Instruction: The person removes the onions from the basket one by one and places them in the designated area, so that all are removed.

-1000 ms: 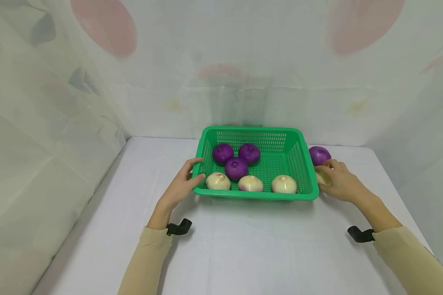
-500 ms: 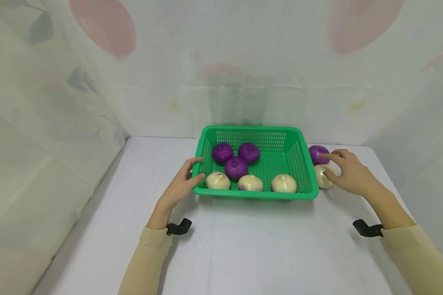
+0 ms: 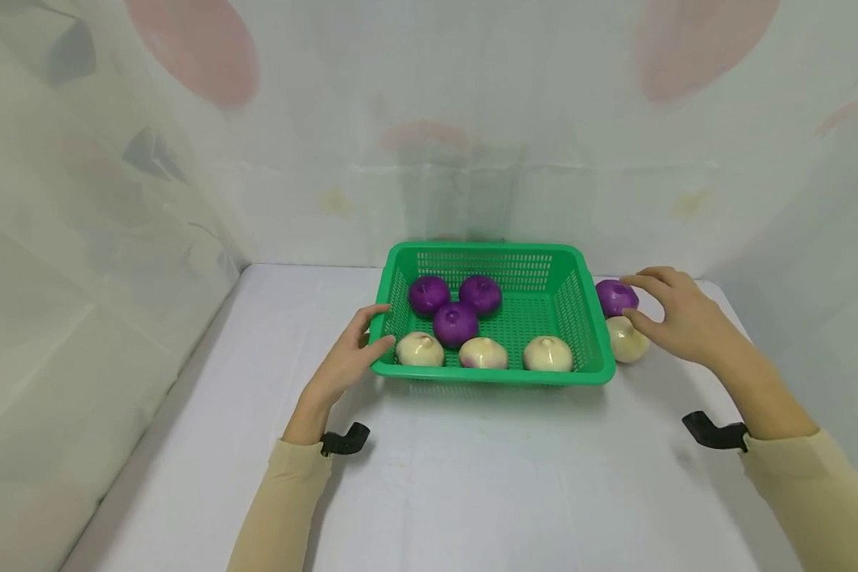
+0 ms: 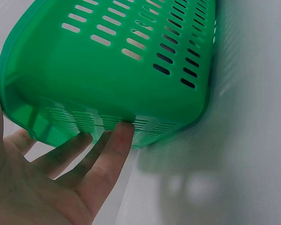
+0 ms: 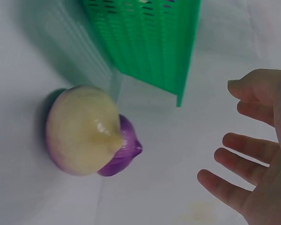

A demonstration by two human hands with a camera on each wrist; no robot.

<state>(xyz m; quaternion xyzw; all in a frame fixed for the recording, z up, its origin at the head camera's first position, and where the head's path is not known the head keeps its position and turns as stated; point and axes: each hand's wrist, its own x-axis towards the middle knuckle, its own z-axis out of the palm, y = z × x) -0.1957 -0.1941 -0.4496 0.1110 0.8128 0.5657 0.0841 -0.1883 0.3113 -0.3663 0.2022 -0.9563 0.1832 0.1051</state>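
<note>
A green plastic basket (image 3: 496, 378) holds three purple onions (image 3: 456, 324) and three cream-white turnips (image 3: 483, 353), the turnips along its near side. My left hand (image 3: 348, 355) grips the basket's left end. In the left wrist view its thumb side is at the rim and its fingertips (image 4: 124, 133) touch the slotted outer wall. Outside the right end, one purple onion (image 3: 616, 297) sits behind a turnip (image 3: 627, 340) with a purplish underside. My right hand (image 3: 682, 315) hovers beside and above these two, fingers spread and holding nothing; the right wrist view shows it apart from both.
A white-covered table (image 3: 472, 477) lies under everything. Patterned cloth hangs behind it (image 3: 314, 143) and at the left side. A black wrist camera mount (image 3: 345, 439) sits on the left wrist, another (image 3: 713, 431) on the right.
My right hand has let go of the outside turnip and moved up and to the right, away from it. The turnip stays beside the basket. My left hand keeps its place.
</note>
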